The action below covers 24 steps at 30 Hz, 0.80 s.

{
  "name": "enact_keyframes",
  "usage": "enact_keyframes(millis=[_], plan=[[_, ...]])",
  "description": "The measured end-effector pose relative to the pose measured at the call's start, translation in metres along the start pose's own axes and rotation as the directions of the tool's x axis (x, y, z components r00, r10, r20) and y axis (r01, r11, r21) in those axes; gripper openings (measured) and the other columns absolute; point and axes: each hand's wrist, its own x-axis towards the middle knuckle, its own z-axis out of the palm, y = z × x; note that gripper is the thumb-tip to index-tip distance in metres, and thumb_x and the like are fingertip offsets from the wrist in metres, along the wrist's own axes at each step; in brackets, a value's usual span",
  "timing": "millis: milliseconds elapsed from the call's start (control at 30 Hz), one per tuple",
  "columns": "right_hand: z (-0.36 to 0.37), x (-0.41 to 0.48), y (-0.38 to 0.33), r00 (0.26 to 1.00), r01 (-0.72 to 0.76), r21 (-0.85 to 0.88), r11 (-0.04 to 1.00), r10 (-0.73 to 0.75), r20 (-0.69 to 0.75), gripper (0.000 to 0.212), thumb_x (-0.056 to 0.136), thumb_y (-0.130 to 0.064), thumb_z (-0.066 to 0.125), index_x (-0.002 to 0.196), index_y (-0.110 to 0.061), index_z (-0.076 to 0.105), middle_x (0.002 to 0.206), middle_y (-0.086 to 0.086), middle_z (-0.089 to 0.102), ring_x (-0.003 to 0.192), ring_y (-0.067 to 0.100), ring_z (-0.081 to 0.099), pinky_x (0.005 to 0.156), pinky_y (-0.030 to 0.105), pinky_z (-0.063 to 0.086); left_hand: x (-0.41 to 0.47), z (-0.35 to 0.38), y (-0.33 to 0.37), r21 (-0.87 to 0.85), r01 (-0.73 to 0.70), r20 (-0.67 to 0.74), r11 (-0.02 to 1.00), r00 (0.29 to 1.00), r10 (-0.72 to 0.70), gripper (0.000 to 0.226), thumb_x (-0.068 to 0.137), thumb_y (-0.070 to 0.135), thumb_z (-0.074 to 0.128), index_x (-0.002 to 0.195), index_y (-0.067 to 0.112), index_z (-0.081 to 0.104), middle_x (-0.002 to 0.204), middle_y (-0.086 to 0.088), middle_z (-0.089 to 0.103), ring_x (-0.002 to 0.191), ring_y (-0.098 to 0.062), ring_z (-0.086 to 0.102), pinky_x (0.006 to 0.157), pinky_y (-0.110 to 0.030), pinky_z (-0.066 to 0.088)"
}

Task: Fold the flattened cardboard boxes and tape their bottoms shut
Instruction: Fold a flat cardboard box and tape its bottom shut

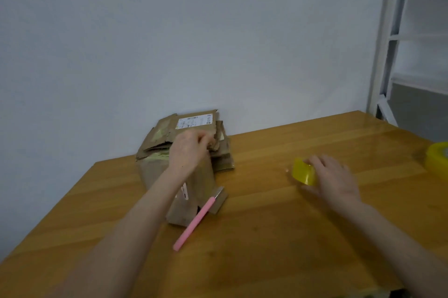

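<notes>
Cardboard is the matter here: a stack of flattened boxes [167,128] lies on the far left part of the table [266,237], pushed close to the wall. One more piece, the near box [191,200], reaches from the stack towards the camera. The left grip [188,150] rests on top of the stack with its fingers curled over the ragged edge of the upper flaps, apparently clamped on them, though blur hides the fingertips. The right grip [335,176] is well apart from the stack, to the right, with its fingers wrapped over a yellow tape roll [303,173] that stands on the table.

A pink knife [198,217] lies slantwise, its metal end on the near box and its handle on the bare wood. A second yellow roll [438,157] sits at the far right edge, by a white metal frame [392,31].

The boxes look worn, creased and torn at the flaps, with old tape and a label on the top one. I judge them light and stiff across the panels but limp along the old folds. The best hold is on a panel edge near a corner crease, not on a frayed flap, which may tear or bend. The stack could slide on the smooth wood when one sheet is pulled free, and the knife may be dragged along with the near box. No box stands folded yet, so the task seems near its start.
</notes>
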Motion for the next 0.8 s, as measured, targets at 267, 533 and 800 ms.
enact_keyframes(millis=[267, 533, 800], plan=[[0.001, -0.006, -0.103, 0.955, 0.290, 0.182, 0.940, -0.297, 0.012, 0.034, 0.084, -0.051, 0.061, 0.111, -0.030, 0.056, 0.102, -0.006, 0.051, 0.084, 0.012, 0.050, 0.071, 0.023, 0.043, 0.006, -0.024, -0.128, 0.099, 0.281, 0.046, 0.955, 0.957, -0.286, 0.040, 0.094, 0.033, 0.049, 0.133, 0.032, 0.050, 0.133, -0.016, 0.048, 0.126, -0.032, 0.041, 0.102, -0.043, 0.037], [0.033, -0.039, -0.231, 0.718, 0.417, 0.271, 0.867, -0.497, 0.486, 0.040, 0.097, -0.051, 0.033, 0.111, -0.019, 0.054, 0.102, 0.008, 0.062, 0.089, 0.023, 0.060, 0.076, 0.035, 0.049, -0.020, -0.019, -0.149, 0.174, 0.313, 0.206, 0.934, 0.916, -0.345, 0.055, 0.087, 0.058, 0.051, 0.136, 0.033, 0.048, 0.131, -0.010, 0.057, 0.121, -0.028, 0.048, 0.102, -0.042, 0.040], [0.021, 0.006, -0.129, 0.837, 0.121, 0.014, 0.993, -0.109, 0.537, 0.032, 0.094, -0.039, 0.048, 0.122, -0.026, 0.056, 0.114, 0.002, 0.055, 0.102, 0.021, 0.057, 0.081, 0.031, 0.048, -0.041, -0.013, -0.121, 0.340, 0.281, 0.294, 0.897, 0.875, -0.385, 0.088, 0.075, 0.083, 0.029, 0.146, 0.032, 0.027, 0.131, -0.017, 0.046, 0.121, -0.032, 0.044, 0.094, -0.043, 0.044]])
